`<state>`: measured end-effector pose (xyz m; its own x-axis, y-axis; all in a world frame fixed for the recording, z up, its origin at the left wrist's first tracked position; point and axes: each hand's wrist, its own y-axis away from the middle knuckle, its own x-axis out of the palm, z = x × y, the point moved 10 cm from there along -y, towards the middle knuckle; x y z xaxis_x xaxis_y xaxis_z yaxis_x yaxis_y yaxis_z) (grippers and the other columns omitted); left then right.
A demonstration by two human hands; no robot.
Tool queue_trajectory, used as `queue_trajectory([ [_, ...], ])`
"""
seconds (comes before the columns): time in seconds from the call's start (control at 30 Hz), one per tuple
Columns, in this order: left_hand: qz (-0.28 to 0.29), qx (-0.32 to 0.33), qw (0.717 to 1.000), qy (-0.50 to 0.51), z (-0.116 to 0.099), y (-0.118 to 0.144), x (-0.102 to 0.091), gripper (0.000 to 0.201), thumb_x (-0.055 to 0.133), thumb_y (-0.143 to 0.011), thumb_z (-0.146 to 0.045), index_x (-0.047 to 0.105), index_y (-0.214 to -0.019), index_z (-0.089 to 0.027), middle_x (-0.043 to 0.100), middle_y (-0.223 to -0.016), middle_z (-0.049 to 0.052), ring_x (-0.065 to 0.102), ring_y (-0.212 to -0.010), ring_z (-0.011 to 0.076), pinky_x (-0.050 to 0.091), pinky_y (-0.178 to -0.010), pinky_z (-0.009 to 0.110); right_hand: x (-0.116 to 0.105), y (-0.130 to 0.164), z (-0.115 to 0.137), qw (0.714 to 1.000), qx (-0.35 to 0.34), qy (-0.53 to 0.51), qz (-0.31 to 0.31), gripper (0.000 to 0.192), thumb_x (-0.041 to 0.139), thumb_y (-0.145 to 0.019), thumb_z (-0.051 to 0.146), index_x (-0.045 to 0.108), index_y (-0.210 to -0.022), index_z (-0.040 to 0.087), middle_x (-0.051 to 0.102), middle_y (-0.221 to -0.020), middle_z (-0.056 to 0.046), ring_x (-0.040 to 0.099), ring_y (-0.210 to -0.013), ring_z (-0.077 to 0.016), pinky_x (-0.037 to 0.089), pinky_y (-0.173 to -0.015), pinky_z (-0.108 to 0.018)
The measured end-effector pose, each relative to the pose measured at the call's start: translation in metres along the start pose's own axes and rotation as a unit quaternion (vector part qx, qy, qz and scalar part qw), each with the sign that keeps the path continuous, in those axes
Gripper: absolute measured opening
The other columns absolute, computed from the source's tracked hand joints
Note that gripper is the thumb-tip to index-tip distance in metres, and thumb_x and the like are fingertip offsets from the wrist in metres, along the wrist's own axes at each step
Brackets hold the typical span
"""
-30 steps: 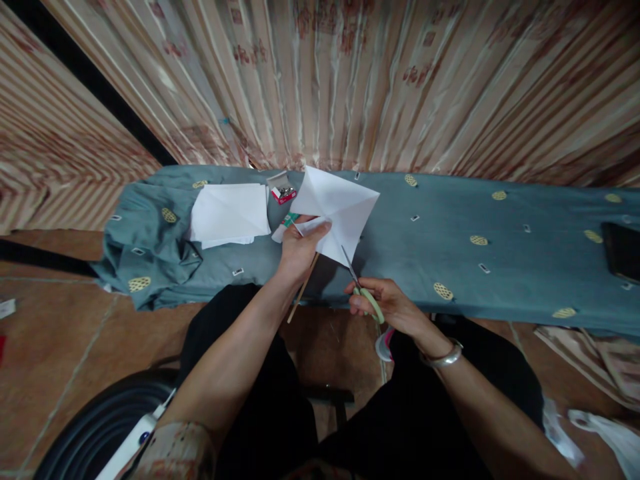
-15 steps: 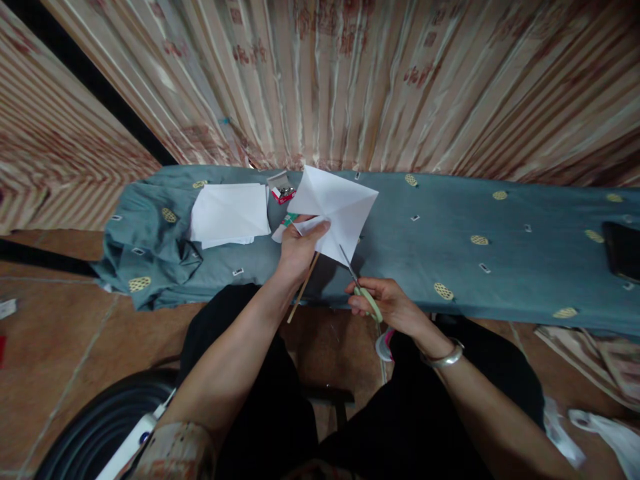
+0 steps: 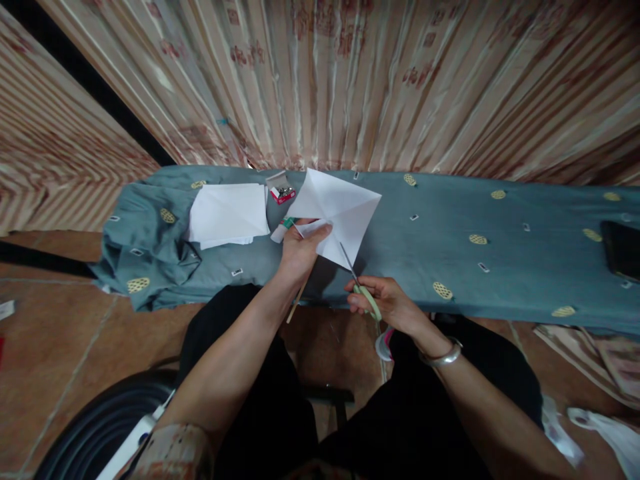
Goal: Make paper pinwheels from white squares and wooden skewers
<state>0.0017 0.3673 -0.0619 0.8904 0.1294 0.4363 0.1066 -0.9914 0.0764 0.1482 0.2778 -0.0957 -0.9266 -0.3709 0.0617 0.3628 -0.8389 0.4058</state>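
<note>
My left hand (image 3: 301, 245) grips a white paper square (image 3: 343, 205) with its thumb on top. Crease lines cross the sheet, and a slit parts its left side. My right hand (image 3: 383, 299) has its fingers through the green handles of a pair of scissors (image 3: 369, 300). The blades lie at the paper's lower corner, with the upper blade over the sheet. A thin wooden stick (image 3: 299, 300) slants down below my left hand; its upper end is hidden, so I cannot tell whether the hand holds it.
A stack of white paper (image 3: 230, 212) lies left on the cloth-covered table (image 3: 430, 233). Beside it are a small red open box (image 3: 283, 193) of metal pieces and a green-and-white glue stick (image 3: 281, 231). A dark object (image 3: 623, 247) sits far right. Pleated curtains (image 3: 340, 87) hang behind.
The paper and my left hand have shifted very slightly to the right and down. The scissors stay at the lower corner, almost unmoved.
</note>
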Motion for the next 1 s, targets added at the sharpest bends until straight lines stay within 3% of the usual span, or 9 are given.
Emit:
queue_trajectory([
  [0.37, -0.047, -0.012, 0.999, 0.021, 0.0006, 0.0020, -0.0067, 0.033, 0.087, -0.054, -0.024, 0.063, -0.074, -0.015, 0.067, -0.070, 0.000, 0.062, -0.062, 0.0126, 0.051, -0.066, 0.028, 0.0000, -0.0003, -0.0022, 1.000, 0.014, -0.015, -0.006, 0.046, 0.085, -0.056, 0.052, 0.063, -0.079, 0.019, 0.061, -0.057, 0.005, 0.054, -0.051, -0.0081, 0.045, -0.052, -0.023],
  [1.0, -0.009, -0.015, 1.000, -0.009, 0.0026, 0.0038, 0.0004, 0.026, 0.084, -0.058, -0.027, 0.068, -0.076, -0.016, 0.066, -0.070, 0.001, 0.061, -0.065, 0.0152, 0.047, -0.067, 0.029, -0.0029, -0.0030, -0.0043, 1.000, 0.014, -0.012, -0.025, 0.052, 0.084, -0.053, 0.058, 0.066, -0.080, 0.019, 0.062, -0.056, 0.004, 0.053, -0.049, -0.0082, 0.043, -0.049, -0.023],
])
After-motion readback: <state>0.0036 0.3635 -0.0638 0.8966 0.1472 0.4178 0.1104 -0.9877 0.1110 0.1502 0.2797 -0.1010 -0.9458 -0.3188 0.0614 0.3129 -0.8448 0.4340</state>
